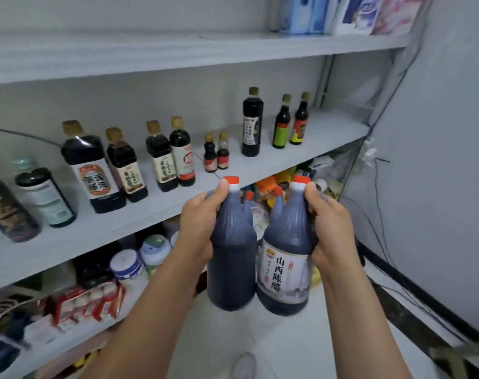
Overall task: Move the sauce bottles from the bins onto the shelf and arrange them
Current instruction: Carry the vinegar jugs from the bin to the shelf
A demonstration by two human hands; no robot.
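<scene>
Fingers (221, 193) of the left hand (202, 217) clasp a big dark bottle (231, 258) at its shoulder. The right hand (330, 228) grips a labelled bottle (285, 272) likewise. Both hang before the shelf (323, 129). They look full, so probably heavy and slippery; a high grip near the neck suits them.

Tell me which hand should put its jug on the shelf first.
Right, probably: the right hand and its jug are nearest the bare right end of the shelf, while the left hand faces small bottles.
</scene>
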